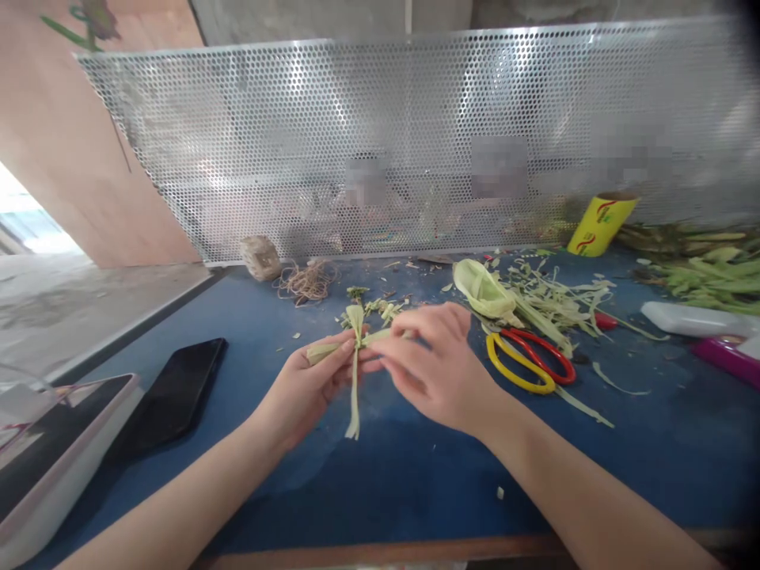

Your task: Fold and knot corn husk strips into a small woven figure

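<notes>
Between my hands is a cross-shaped piece of pale green corn husk strips (355, 372), with one strip hanging down and a short loop on top. My left hand (317, 380) pinches it near the crossing, thumb on the front. My right hand (436, 360) is curled at the piece's right arm, fingertips touching or very close to the strip; the exact grip is partly hidden. Scissors (522, 362) with one yellow and one red handle lie to the right of my right hand. Behind them rests a larger pale green husk (484, 291).
Shredded husk strips (558, 297) spread over the blue table (380, 491). Behind the hands lie small green scraps (385, 309) and tangled twine (305, 283). A black phone (184, 392) is at left, a yellow roll (602, 226) at back right. A perforated metal screen (409, 103) closes off the back.
</notes>
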`<state>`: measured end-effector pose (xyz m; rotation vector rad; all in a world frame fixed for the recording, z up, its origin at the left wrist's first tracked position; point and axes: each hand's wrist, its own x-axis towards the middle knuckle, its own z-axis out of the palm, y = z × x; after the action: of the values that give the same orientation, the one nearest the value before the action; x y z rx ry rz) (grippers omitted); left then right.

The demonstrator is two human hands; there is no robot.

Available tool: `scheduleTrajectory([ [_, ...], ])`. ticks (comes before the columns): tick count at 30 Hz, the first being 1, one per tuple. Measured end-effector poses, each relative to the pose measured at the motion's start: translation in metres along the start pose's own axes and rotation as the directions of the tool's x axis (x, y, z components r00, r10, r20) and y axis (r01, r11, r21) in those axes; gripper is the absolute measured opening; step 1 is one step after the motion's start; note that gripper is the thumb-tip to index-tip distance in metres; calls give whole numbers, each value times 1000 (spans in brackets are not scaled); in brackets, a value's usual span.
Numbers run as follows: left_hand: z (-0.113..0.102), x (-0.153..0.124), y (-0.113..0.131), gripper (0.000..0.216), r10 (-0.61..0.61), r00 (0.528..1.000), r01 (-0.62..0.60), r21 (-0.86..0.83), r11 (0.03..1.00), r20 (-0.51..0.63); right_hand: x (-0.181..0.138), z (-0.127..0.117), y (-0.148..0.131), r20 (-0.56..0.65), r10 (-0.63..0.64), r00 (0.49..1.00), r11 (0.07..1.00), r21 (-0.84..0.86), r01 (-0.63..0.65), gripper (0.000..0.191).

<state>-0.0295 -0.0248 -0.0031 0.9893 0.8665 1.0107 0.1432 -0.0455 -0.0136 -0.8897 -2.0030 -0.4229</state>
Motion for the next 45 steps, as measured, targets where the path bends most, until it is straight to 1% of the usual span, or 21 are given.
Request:
scheduleTrajectory([
  [1,0,0,0,21,9,1000,-8,10,1000,-14,-2,2,-2,65,-58,996,997,-43,61,23],
  [3,0,-2,0,23,19,1000,-18,31,999,-21,-5,5,-4,147,-116,982,988,-86,130,26],
  [6,0,-3,0,28,33,999,-33,61,998,8,-7,8,-7,187,-138,973,985,-74,154,20],
  [9,1,-4,0,33,63,998,-62,85,994,-4,-6,7,-9,154,-96,983,995,-20,101,17],
  [11,1,-3,-1,33,63,998,-62,64,996,-10,-4,5,-9,129,-60,990,998,23,58,16],
  [16,-1,-3,-1,14,-19,999,22,-74,997,41,-2,7,-8,128,-28,991,995,101,15,14],
  [19,-3,-3,-1,9,-28,997,39,-148,988,78,-3,8,-9,128,27,991,990,137,-45,14],
  [20,-3,-3,-1,9,-21,997,32,-155,987,69,-3,8,-9,124,47,991,988,142,-65,14],
  [22,-3,-3,-2,11,2,1000,0,-146,989,15,-3,8,-11,112,77,991,984,151,-94,14],
  [24,-2,-2,-4,14,43,998,-48,-144,988,-39,-2,8,-12,118,78,990,978,184,-99,15],
  [26,0,-2,-7,16,63,997,-72,-181,981,-54,-2,10,-13,139,75,987,962,249,-108,15],
  [30,6,-3,-11,14,-15,996,-9,-258,966,-89,-2,14,-12,143,133,981,917,359,-177,14],
  [33,8,-5,-13,15,-15,994,-19,-304,952,-109,-1,17,-12,169,157,973,886,411,-214,12],
  [36,8,-6,-15,17,15,997,-42,-349,936,-81,2,17,-14,193,182,964,841,478,-255,11],
  [40,6,-5,-16,20,7,1000,-18,-403,915,-29,4,16,-16,166,188,968,790,560,-249,10],
  [45,7,-8,-16,26,36,999,-46,-423,905,-33,3,16,-16,171,211,963,753,599,-271,9],
])
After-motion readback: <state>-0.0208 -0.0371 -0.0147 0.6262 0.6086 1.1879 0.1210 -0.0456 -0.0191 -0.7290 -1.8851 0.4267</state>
